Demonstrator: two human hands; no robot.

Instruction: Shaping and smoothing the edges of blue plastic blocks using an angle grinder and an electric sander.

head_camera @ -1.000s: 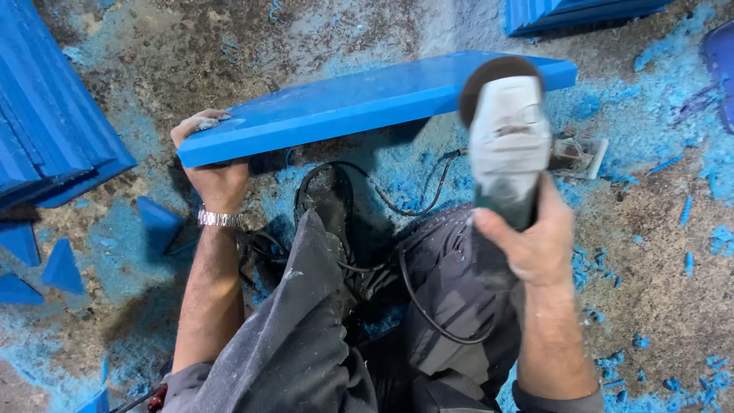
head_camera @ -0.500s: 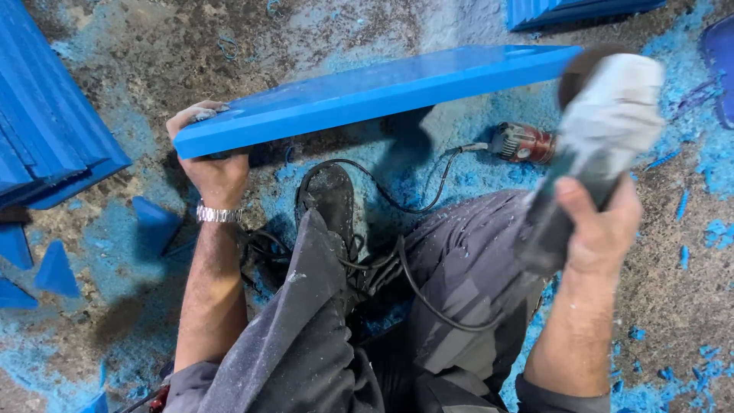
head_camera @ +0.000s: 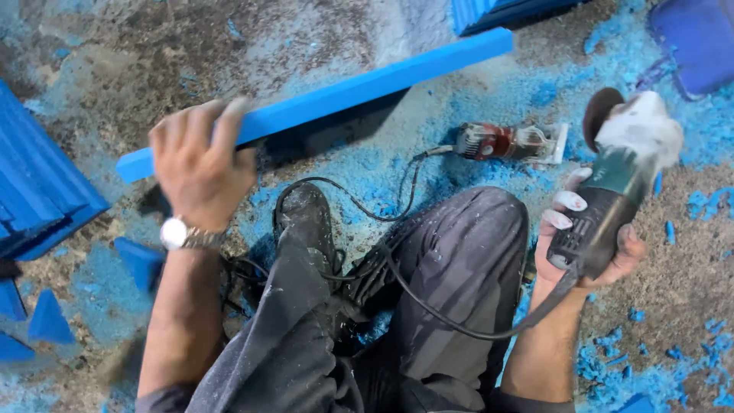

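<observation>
Blue board (head_camera: 344,92) gripped by left hand (head_camera: 200,164); right hand (head_camera: 589,237) clasps grinder (head_camera: 619,176); red tool (head_camera: 505,141) between.

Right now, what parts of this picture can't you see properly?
Head view only:
- Grinder: its disc end is motion-blurred, so the disc's state is unclear.
- Blue board: the left hand covers part of it.
- Blue stack: cut off by the left edge.
- Red tool: too small to identify.

Two hands (head_camera: 200,164) (head_camera: 585,245), one blue board (head_camera: 359,88), one angle grinder (head_camera: 619,180), one red power tool (head_camera: 508,142), one wristwatch (head_camera: 183,234).
</observation>
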